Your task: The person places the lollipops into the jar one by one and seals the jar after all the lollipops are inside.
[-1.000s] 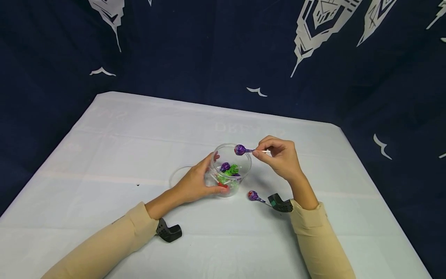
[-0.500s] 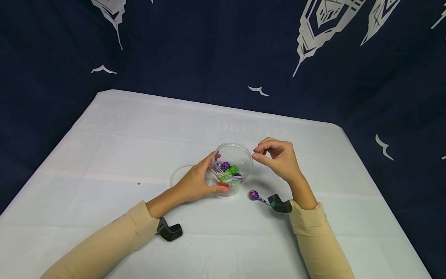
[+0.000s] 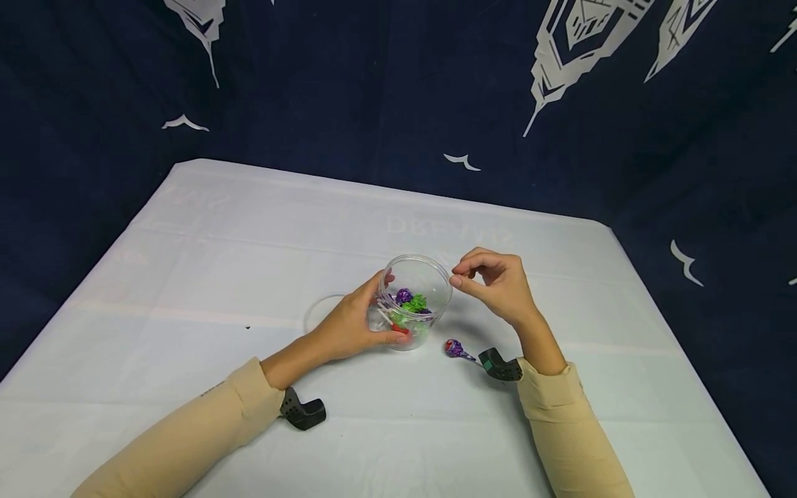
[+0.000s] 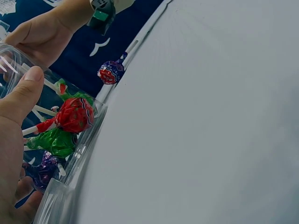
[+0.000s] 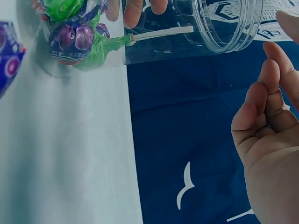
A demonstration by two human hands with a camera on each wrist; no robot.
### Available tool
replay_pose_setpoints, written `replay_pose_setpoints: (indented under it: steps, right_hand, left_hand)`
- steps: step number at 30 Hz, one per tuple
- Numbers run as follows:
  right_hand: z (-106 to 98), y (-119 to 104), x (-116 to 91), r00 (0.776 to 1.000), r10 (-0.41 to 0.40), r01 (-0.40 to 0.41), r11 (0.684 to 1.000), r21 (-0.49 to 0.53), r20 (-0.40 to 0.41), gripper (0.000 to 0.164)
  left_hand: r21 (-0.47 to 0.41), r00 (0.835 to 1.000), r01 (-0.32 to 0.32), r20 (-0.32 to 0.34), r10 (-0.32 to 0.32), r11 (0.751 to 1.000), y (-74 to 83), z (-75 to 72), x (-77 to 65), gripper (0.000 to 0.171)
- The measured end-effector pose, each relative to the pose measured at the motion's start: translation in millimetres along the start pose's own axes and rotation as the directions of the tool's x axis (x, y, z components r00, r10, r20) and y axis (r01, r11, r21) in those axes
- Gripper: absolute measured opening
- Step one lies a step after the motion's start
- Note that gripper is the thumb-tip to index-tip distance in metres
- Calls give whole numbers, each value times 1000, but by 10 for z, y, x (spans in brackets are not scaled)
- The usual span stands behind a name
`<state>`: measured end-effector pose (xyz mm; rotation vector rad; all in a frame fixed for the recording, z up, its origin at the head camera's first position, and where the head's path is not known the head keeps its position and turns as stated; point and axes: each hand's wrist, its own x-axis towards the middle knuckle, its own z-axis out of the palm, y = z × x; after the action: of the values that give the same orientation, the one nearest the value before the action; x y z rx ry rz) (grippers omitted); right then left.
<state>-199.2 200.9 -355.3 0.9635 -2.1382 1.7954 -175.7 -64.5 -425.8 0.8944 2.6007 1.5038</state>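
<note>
My left hand (image 3: 345, 326) grips a clear plastic jar (image 3: 416, 256) round its side, thumb in front and fingers behind. The jar stands on the table, mouth up. Wrapped lollipops lie in it: a red one (image 4: 74, 115), green ones (image 4: 56, 142) and purple ones (image 5: 71, 42), several in all, some partly hidden. Beside the jar's rim my right hand (image 3: 496, 282) hovers with bent fingers. In the right wrist view its thumb and forefinger stand apart, nothing between them. One purple-and-red lollipop (image 3: 454, 348) lies on the table right of the jar, below my right wrist.
A clear round lid (image 4: 53, 205) lies on the table at the jar's left, partly hidden behind my left hand in the head view. A white cloth (image 3: 218, 277) covers the table. A dark blue curtain (image 3: 373, 90) with white prints hangs behind it.
A second ago my right hand pinched a purple lollipop by its stick over the jar's mouth. It has let go, and the lollipop has dropped into the jar. My left hand keeps its grip.
</note>
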Motion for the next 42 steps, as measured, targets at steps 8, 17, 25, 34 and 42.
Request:
replay_pose_setpoints:
  steps: [8, 17, 25, 34, 42]
  right_hand:
    - [-46, 18, -45, 1000, 5, -5, 1000, -23, 8, 14]
    - [-125, 45, -177, 999, 45, -45, 998, -52, 8, 9]
    - [-175, 65, -280, 997, 73, -73, 994, -81, 2, 9]
    - [-217, 106, -407, 995, 103, -104, 991, -85, -14, 10]
    - [-256, 151, -562, 992, 123, -125, 987, -102, -21, 14]
  left_hand:
    - [9, 1000, 6, -3, -6, 1000, 9, -6, -9, 110]
    - [13, 1000, 9, -1, -9, 1000, -1, -6, -13, 111]
    - [2, 1000, -2, -9, 2, 1000, -20, -1, -11, 110]
    - [19, 1000, -10, -15, 10, 1000, -4, 3, -7, 110]
    - [22, 1000, -8, -12, 8, 1000, 3, 7, -6, 111]
